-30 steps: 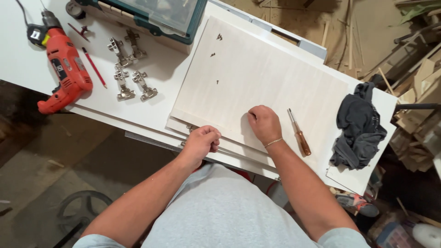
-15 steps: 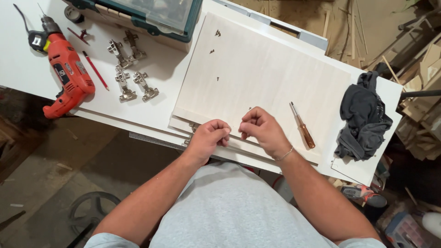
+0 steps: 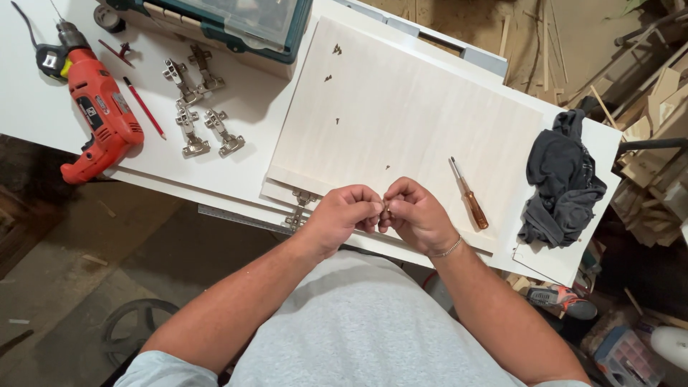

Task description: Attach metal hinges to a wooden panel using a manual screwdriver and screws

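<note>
Left hand [image 3: 345,215] and right hand [image 3: 416,215]: fingers curled, fingertips meeting, pinching one small item [image 3: 385,208], too small to identify, over the panel's [image 3: 401,122] near edge. One hinge [image 3: 299,209] beneath that edge. One screwdriver [image 3: 469,195] just right. Four hinges [image 3: 201,104], one pencil [image 3: 143,107], one red drill [image 3: 100,118] at the table's [image 3: 43,107] left end. One dark rag [image 3: 562,179] at right end.

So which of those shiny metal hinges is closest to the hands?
The hinge peeking out beneath the pale board's edge, beside the left hand. The other four hinges lie near the red drill.
</note>
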